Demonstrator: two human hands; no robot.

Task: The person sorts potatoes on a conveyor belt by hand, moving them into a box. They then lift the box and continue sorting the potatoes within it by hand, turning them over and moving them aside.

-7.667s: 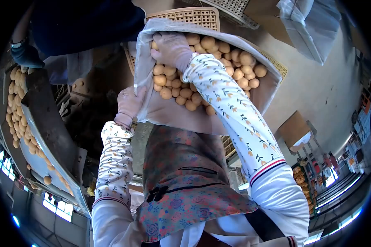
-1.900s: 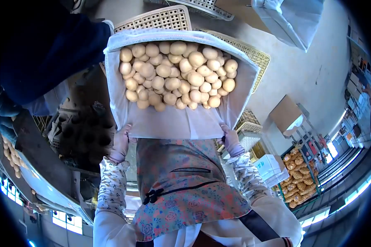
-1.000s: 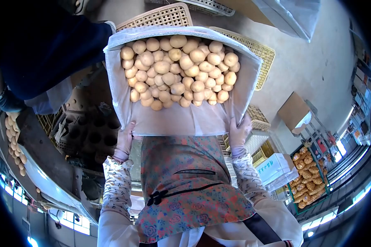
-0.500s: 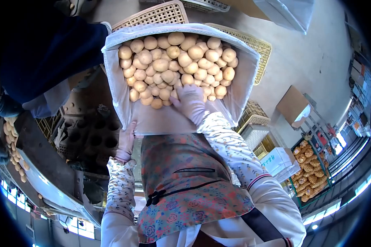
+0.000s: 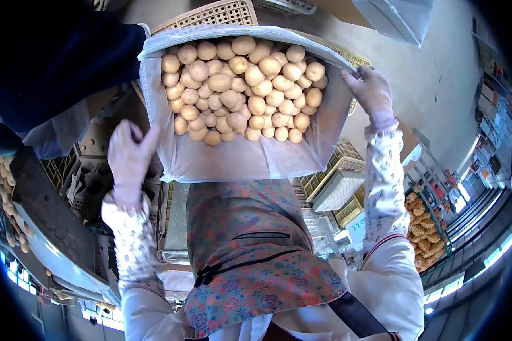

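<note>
We have the potatoes [image 5: 242,94] heaped inside the white liner [image 5: 239,159], several layers deep by the look of it, packed toward the far side. A strip of bare cloth shows along the near side, right by the apron [image 5: 256,267]; can't tell if cloth and apron touch.

Left hand [image 5: 129,159], gloved: we see it raised just outside the liner's left wall, a bit blurred, thumb and fingers apart, nothing between them. Right hand [image 5: 372,94], also gloved: at the liner's far right corner, thumb and fingertips right at the rim. We can't tell whether the fingers are clamped on the cloth or only resting there. Both forearms wear white patterned sleeves.

Around it: beige crate [image 5: 213,16] beyond the far rim, yellow crate [image 5: 358,58] partly hidden behind the right corner, more crates [image 5: 344,162] to the right of the near side. Further right we note a cardboard box [image 5: 409,142] and a stack of filled net bags [image 5: 425,233]. White bag [image 5: 395,17] at upper right, above the pale floor [image 5: 438,74].

On the left, another person in dark blue [image 5: 68,68] stands close to the liner. Below them, loose potatoes lie along the far-left surface [image 5: 57,244]; details there are too dim.
</note>
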